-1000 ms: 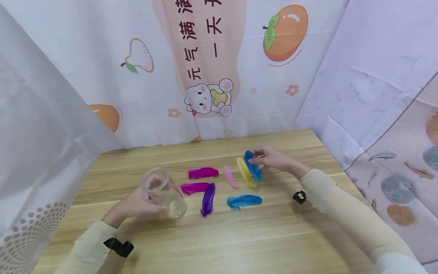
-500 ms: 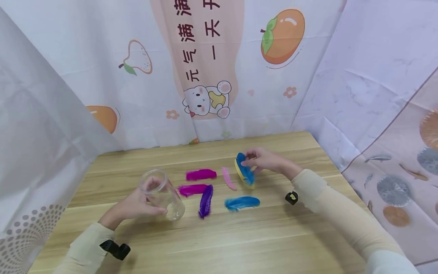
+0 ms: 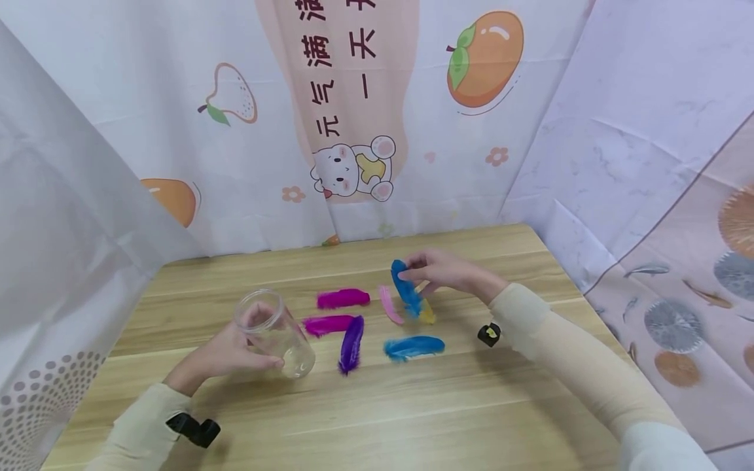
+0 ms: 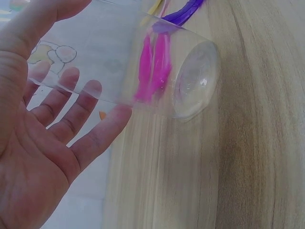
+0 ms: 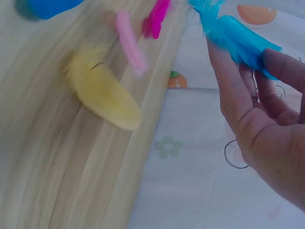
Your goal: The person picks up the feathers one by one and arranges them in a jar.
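My left hand point(image 3: 235, 350) grips a clear plastic jar point(image 3: 294, 356), tilted with its open mouth toward the upper left. Through its wall in the left wrist view, two magenta feathers point(image 4: 155, 67) show on the table. My right hand point(image 3: 444, 269) pinches a blue feather point(image 3: 405, 288) between thumb and fingers, raised above the table. Below it lies a yellow feather point(image 5: 102, 95), partly covered by the hand and blue feather in the head view. A pink feather point(image 3: 390, 305) lies just left of the held one.
On the wooden table point(image 3: 377, 418) are a purple feather point(image 3: 351, 347), overlapping the end of a magenta feather point(image 3: 330, 324), another magenta feather point(image 3: 343, 299) behind, and a second blue feather point(image 3: 414, 347) nearer the front. A printed curtain point(image 3: 259, 216) hangs along the table's back edge.
My right hand has carried the blue feather leftward, from beside the yellow feather to across it and near the pink one. My left hand keeps its hold on the jar.
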{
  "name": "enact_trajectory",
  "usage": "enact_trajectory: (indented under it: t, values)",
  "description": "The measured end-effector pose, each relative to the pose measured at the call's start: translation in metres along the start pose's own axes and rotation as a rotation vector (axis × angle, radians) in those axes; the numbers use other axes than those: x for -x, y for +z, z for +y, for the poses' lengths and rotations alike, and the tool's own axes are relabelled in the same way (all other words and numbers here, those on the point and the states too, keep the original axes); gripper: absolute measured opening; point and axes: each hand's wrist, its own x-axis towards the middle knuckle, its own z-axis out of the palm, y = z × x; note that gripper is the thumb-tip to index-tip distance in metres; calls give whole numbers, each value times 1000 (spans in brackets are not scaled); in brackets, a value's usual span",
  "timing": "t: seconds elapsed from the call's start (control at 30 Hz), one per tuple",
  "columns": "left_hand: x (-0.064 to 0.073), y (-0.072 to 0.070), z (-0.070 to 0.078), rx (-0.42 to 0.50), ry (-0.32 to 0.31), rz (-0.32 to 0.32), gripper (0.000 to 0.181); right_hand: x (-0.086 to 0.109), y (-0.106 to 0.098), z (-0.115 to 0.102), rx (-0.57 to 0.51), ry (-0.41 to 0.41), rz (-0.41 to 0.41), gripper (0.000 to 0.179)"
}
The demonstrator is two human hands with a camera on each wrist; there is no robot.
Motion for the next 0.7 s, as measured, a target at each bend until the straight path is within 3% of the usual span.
enact_trajectory:
  t: [0.7]
  values:
    - [-1,1,1,-8,43,-1,69,-12,17,-25,-61,-47,-34,29]
